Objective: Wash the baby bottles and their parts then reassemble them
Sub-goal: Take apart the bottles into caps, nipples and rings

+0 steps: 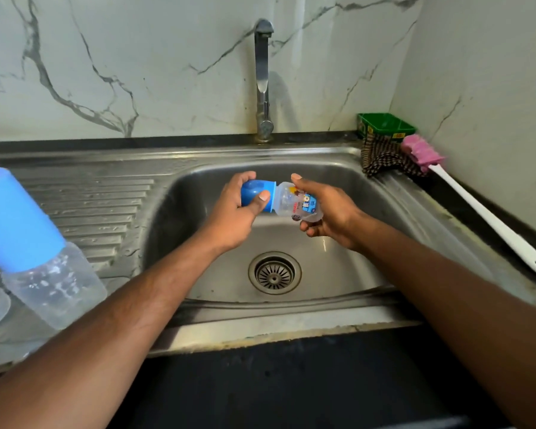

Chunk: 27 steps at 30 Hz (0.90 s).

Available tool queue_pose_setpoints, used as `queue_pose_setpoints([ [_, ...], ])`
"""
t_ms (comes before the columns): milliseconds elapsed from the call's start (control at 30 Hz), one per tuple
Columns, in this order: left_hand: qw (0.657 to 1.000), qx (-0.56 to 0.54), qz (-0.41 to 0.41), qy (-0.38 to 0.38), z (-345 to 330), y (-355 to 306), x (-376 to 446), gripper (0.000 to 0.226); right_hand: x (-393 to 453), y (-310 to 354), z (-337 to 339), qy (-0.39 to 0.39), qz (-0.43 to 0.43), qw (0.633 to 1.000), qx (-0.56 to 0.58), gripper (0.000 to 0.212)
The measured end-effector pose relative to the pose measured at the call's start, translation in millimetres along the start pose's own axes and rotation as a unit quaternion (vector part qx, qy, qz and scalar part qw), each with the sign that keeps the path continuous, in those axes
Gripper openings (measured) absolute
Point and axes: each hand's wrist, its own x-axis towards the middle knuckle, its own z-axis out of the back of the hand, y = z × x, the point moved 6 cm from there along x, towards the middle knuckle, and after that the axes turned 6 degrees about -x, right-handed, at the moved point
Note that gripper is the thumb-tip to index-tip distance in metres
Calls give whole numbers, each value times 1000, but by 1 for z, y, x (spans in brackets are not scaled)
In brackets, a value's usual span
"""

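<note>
At frame centre I see a small printed baby bottle [293, 203] held on its side above the sink basin [180, 212], its blue cap [256, 193] pointing toward frame left. My left hand [234, 216] wraps the cap, fingers curled over the top and thumb pressed on its near side. My right hand [328, 209] grips the clear body and base, thumb on top and fingers curled beneath. Both forearms reach in from the lower corners. Below the bottle lies the drain [274, 273]; above it stands the tap [263, 82]. At left edge, a larger blue-capped bottle [41, 246] stands on the drainboard. At right rest a pink-headed bottle brush [464, 193], a checked cloth [382, 157] and a green tub [384, 126].
</note>
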Motion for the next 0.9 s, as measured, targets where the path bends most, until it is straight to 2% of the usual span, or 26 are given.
queue_pose_setpoints([
  [200,1000,8,3,-14,5,-6,-4,48,-4,8,-2,23,31,999,6,46],
  [333,999,5,27,-39,8,-3,2,42,-1,13,-4,35,48,998,-13,44],
  [500,999,-15,11,-48,7,-2,8,39,5,14,2,54,59,996,-28,43],
  [700,998,-39,16,-54,12,0,5,37,5,16,-1,67,75,993,-64,47],
  [767,997,-44,24,-65,11,2,2,34,3,14,-5,55,81,993,-67,49],
  [900,992,47,-55,-102,12,-14,-14,29,-3,16,-2,-24,101,994,-22,38],
])
